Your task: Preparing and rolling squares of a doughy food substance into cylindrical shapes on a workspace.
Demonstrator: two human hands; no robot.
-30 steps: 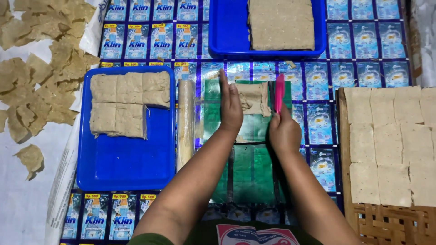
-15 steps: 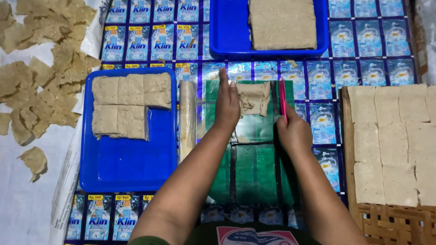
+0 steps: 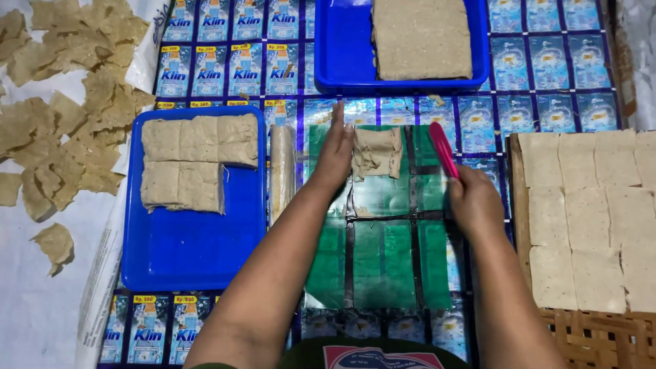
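Note:
My left hand (image 3: pixel 335 154) lies flat, fingers together, on a green plastic sheet (image 3: pixel 383 253), its edge against the left side of a small beige dough square (image 3: pixel 377 152). My right hand (image 3: pixel 475 201) grips a pink scraper (image 3: pixel 443 149) that points up and away, just right of the dough square and apart from it.
A blue tray (image 3: pixel 195 253) at left holds cut dough squares (image 3: pixel 198 160). A roller (image 3: pixel 281 171) lies beside it. Another blue tray (image 3: pixel 342 55) at the top carries a dough slab (image 3: pixel 421 37). Flat squares fill a woven tray (image 3: pixel 594 219) at right. Torn scraps (image 3: pixel 61 109) lie far left.
My right hand has drawn back toward me and to the right with the pink scraper, leaving the dough square. My left hand stays by the dough's left side.

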